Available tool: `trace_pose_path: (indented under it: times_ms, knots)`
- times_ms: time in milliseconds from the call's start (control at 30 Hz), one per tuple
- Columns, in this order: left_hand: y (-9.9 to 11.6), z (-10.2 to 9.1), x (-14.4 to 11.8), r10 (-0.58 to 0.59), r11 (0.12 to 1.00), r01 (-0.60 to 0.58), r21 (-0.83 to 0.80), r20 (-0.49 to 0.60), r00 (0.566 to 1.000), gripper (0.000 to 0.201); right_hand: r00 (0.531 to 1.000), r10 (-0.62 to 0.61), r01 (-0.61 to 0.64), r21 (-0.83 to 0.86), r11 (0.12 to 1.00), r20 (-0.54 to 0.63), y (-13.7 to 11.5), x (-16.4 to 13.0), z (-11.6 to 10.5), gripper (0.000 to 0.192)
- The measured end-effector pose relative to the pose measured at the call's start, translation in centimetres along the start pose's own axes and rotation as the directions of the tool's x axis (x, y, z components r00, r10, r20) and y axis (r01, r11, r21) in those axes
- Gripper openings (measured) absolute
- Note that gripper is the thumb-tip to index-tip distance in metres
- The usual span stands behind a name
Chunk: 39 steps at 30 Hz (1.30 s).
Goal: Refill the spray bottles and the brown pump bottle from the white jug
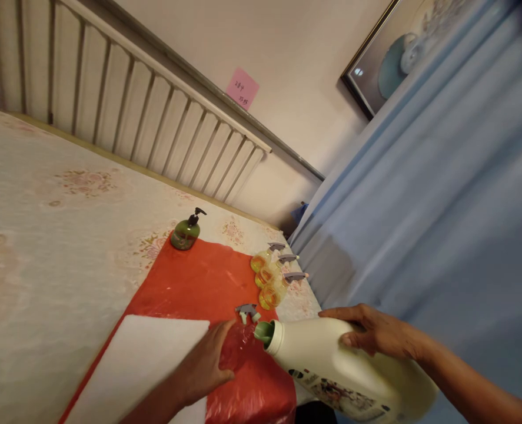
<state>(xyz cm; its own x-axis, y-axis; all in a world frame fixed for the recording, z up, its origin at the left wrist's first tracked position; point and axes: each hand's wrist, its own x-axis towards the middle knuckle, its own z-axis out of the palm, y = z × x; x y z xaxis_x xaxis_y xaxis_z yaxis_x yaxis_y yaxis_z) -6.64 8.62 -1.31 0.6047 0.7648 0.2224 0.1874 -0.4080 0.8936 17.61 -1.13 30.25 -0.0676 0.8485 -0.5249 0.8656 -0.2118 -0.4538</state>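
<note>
My right hand (pixel 371 333) grips a large white jug (pixel 331 368) tilted on its side, its open green-rimmed mouth pointing left. My left hand (pixel 208 365) is wrapped around a clear spray bottle (pixel 238 344) with a grey trigger head, held right at the jug's mouth. Both are above a red plastic sheet (pixel 190 282) spread on a bed. Three spray bottles of yellow liquid (pixel 269 277) stand in a row at the sheet's far right edge.
A green pump bottle (pixel 185 232) stands at the red sheet's far corner. A white cloth (pixel 137 365) lies on the sheet near my left arm. The floral bedspread (pixel 44 235) stretches left; a padded headboard (pixel 123 112) and blue curtain (pixel 441 206) bound it.
</note>
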Motion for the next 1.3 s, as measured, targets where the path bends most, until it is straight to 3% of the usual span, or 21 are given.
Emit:
trace_pose_path:
  times_ms: [1300]
  knots:
    - [-0.35, 0.09, -0.01, -0.014, 1.0, 0.014, 0.011, 0.005, 1.0, 0.089, 1.0, -0.001, 0.001, -0.006, 1.0, 0.002, -0.07, 0.03, -0.15, 0.061]
